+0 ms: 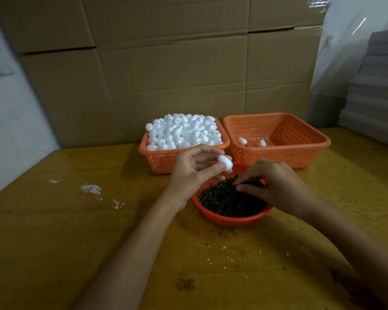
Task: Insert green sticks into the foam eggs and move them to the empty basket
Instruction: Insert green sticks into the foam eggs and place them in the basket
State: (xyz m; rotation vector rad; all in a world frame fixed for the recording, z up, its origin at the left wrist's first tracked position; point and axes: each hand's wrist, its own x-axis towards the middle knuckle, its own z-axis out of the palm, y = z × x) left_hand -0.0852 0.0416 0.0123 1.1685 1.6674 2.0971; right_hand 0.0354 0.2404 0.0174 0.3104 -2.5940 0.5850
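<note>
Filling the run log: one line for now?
left hand: holds foam egg | right hand: pinches green sticks | right basket: two eggs

We count three orange baskets on the desk (76, 231): two square, the left square basket (159, 164) and the right square basket (278, 157), and one round basket (233, 220). The foam eggs (182, 130) heaped in the left square basket are too many for us to number. The right square basket holds two, a first egg (242, 140) and a second egg (262, 143). One held egg (225, 163) sits in the left grip (188, 168), so three lie apart from the heap. The green sticks (229, 200) in the round basket are a pile beyond counting. We see two grips, the other being the right grip (276, 182).
</note>
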